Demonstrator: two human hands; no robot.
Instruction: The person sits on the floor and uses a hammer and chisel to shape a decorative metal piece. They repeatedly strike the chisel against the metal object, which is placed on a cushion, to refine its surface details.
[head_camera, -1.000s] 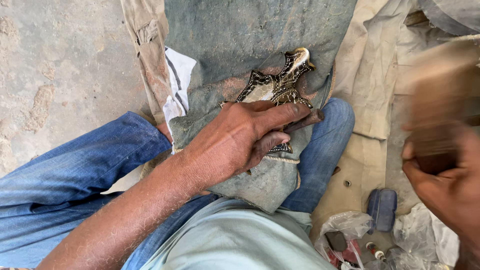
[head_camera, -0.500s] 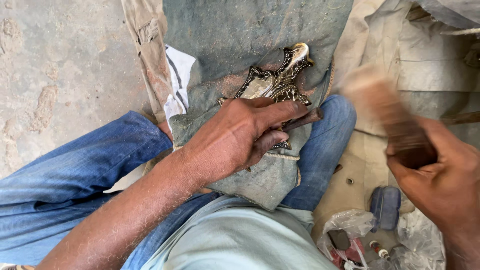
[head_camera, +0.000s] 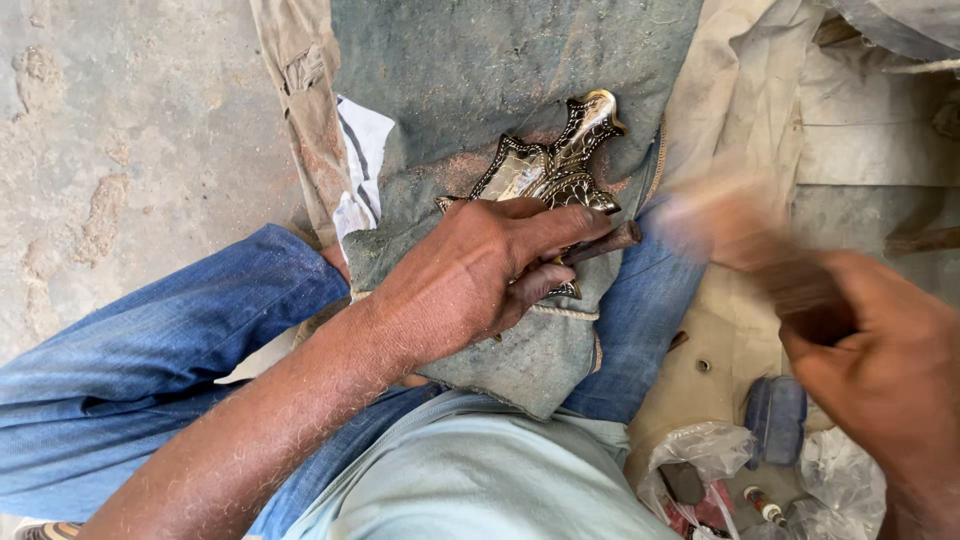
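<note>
While the left hand (head_camera: 470, 275) pins a punch (head_camera: 600, 243) upright against the ornate brass plate (head_camera: 555, 165) at centre frame, the right hand (head_camera: 880, 370) grips a blurred mallet (head_camera: 745, 240) for striking.

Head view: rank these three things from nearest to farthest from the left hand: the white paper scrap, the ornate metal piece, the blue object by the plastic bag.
1. Ornate metal piece: under the left hand's fingertips.
2. White paper scrap: up and to its left.
3. Blue object: far off at lower right.
</note>
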